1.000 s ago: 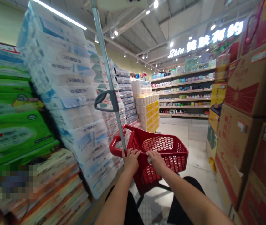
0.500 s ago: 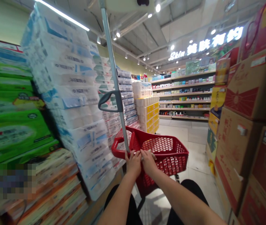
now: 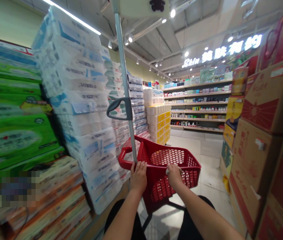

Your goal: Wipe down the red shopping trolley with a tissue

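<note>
With the red shopping cart (image 3: 149, 190) at the clock's centre, bare pale floor (image 3: 207, 171) opens at three o'clock and runs on towards one, where stocked shelves (image 3: 198, 112) bound it. Printed cartons (image 3: 262, 100) wall the far right at two to three o'clock; stacked white packs (image 3: 89, 110) crowd in from nine to eleven, and yellow-fronted packs (image 3: 160, 128) stand at twelve. Dark-clad knees (image 3: 118, 213) flank the near side at seven and five.

The cart is glossy red, with honeycomb openings in its basket and a looped handle at ten o'clock. A metal pole (image 3: 124, 66) with a grey grip (image 3: 127, 108) rises there too.

The hands are apart: the left hand (image 3: 139, 176) lies with fingers stretched over the near rim by the pole's foot; the right hand (image 3: 175, 175) is curled around a pale cloth (image 3: 167, 171) at the same rim, further right.

Most of the cloth is hidden by the fingers. The pole's top is cut off, the cart's wheels are hard to make out, and a pixelated patch (image 3: 14, 188) masks something at lower left.
</note>
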A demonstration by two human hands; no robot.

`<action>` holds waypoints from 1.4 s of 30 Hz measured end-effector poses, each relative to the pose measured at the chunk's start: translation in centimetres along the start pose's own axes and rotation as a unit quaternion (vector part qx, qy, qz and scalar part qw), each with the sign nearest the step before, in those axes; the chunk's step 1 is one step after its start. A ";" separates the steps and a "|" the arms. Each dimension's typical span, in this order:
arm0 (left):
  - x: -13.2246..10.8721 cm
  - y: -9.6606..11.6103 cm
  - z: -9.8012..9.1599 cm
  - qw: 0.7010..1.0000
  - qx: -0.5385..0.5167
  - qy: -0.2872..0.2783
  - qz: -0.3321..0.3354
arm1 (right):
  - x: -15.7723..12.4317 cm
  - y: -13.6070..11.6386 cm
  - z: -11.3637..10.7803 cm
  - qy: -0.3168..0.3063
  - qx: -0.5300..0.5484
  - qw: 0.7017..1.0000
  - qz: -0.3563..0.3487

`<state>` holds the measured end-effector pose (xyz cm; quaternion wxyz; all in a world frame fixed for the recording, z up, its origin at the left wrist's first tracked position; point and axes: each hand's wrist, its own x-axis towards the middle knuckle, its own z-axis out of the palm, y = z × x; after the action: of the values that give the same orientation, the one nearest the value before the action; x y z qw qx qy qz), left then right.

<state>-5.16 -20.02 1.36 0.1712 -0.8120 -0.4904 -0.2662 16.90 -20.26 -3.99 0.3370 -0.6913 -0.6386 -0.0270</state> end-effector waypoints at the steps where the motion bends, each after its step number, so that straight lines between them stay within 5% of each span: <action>1: 0.1 0.1 0.0 1.000 -0.002 0.001 -0.006 | 0.2 -1.2 0.2 -0.004 0.008 1.000 0.006; 8: 0.1 0.6 0.0 1.000 0.001 0.027 -0.014 | 0.3 -8.6 1.9 0.028 0.118 0.982 -0.145; 11: -0.3 0.5 0.0 0.999 0.009 0.039 -0.009 | -0.4 -7.5 2.3 0.034 0.096 0.976 -0.191; 14: -0.4 0.4 0.0 0.999 0.015 0.039 -0.010 | -1.4 -3.8 2.4 0.042 0.032 0.972 -0.228; 19: 0.0 0.5 0.1 1.000 0.009 0.023 -0.010 | -2.1 1.0 2.4 0.085 -0.013 0.986 -0.144; 23: 0.4 0.8 0.5 1.000 0.011 0.017 -0.019 | -0.7 -2.6 2.3 0.092 0.072 0.989 -0.091; 27: 0.6 0.9 0.5 1.000 0.017 0.002 -0.025 | 0.3 -7.4 3.2 0.075 0.170 0.960 -0.210; 32: 0.2 0.6 0.4 1.000 0.015 -0.003 -0.007 | -0.6 -3.8 3.8 0.089 0.151 0.959 -0.224; 36: 0.2 0.7 0.5 1.000 0.010 -0.003 -0.011 | -0.7 -0.5 3.3 0.154 0.153 0.972 -0.089; 39: 0.4 0.9 0.6 1.000 0.011 -0.003 -0.016 | 0.0 -2.6 3.0 0.168 0.202 0.962 -0.078; 42: 0.6 1.1 0.7 1.000 0.011 -0.012 -0.018 | 0.5 -6.3 3.2 0.141 0.254 0.942 -0.168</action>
<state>-3.82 -19.73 1.16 0.1695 -0.8044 -0.5096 -0.2540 10.02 -18.53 -3.50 0.5782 -0.4547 -0.6772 -0.0174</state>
